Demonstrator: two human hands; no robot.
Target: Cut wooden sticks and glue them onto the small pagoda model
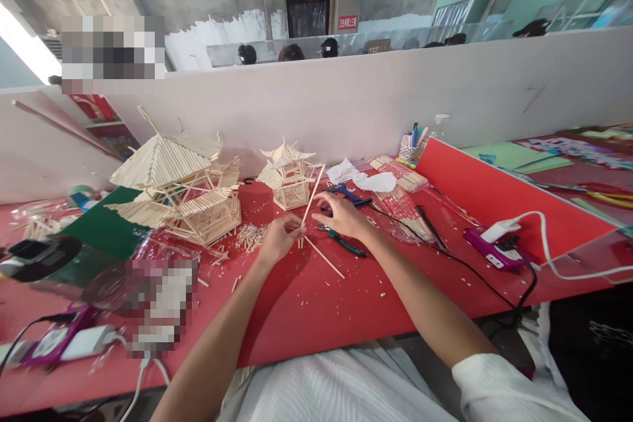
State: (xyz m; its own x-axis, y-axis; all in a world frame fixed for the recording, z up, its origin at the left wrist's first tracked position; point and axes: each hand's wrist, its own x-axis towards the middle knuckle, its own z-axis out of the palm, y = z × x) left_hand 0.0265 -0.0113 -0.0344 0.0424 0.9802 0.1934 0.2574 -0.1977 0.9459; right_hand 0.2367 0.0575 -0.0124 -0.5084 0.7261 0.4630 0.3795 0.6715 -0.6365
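My left hand [281, 236] is closed, pinching the lower end of a thin wooden stick [314, 188] that leans up to the right. Beside the stick is my right hand [340, 214], its thumb and index finger apart with nothing visible between them. Another wooden stick [326, 258] lies on the red table just below my hands. Dark green-handled pliers [349, 245] rest beneath my right hand, and a blue tool [352, 196], partly hidden, lies behind it. A small stick pavilion [291, 178] stands beyond my left hand; a larger stick pavilion [185, 191] stands to its left.
Short cut stick pieces [250, 236] are scattered near the pavilions. Packaged sticks [403, 214], white tissue [363, 177] and a red board [504, 201] lie right. Purple power strips [494, 252] with cables sit at both sides. A low partition [376, 102] runs behind the table.
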